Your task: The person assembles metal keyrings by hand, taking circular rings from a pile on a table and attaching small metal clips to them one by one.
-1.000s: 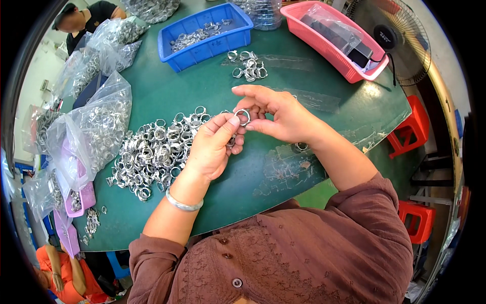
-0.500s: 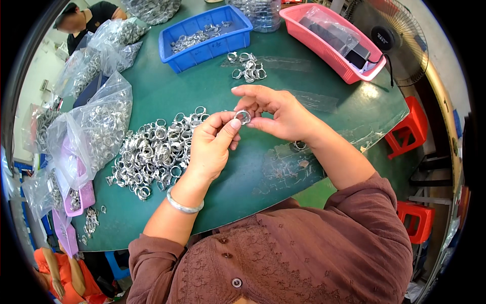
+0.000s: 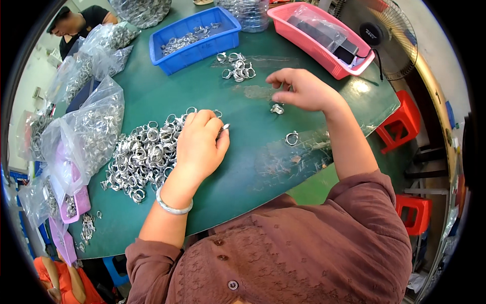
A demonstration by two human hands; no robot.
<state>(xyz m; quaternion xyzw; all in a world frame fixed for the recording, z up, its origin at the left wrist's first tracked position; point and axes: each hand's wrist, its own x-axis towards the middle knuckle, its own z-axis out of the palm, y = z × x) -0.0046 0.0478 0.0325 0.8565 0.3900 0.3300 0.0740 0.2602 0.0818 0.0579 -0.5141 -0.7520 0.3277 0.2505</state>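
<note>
My left hand (image 3: 201, 142), wearing a pale bangle, is at the right edge of a heap of silvery metal rings (image 3: 144, 157). Its fingers curl downward, and a ring (image 3: 224, 128) shows between thumb and forefinger. My right hand (image 3: 306, 91) hovers over the green table with thumb and fingers apart, holding nothing. Just below its thumb lies a ring (image 3: 277, 108). Another single ring (image 3: 292, 138) rests closer to me. Farther off, a small group of rings (image 3: 238, 68) sits in front of the blue bin.
A blue bin (image 3: 195, 53) with rings and a pink basket (image 3: 324, 48) with a dark device stand at the back. Clear bags of rings (image 3: 98, 126) line the left. A fan (image 3: 372, 33) and red stools (image 3: 402, 121) are at the right. Two other people are at the left.
My hands, together at one ring before, have parted. The left has moved down-left to the heap; the right has moved right and opened. A ring now shows on the table below it.
</note>
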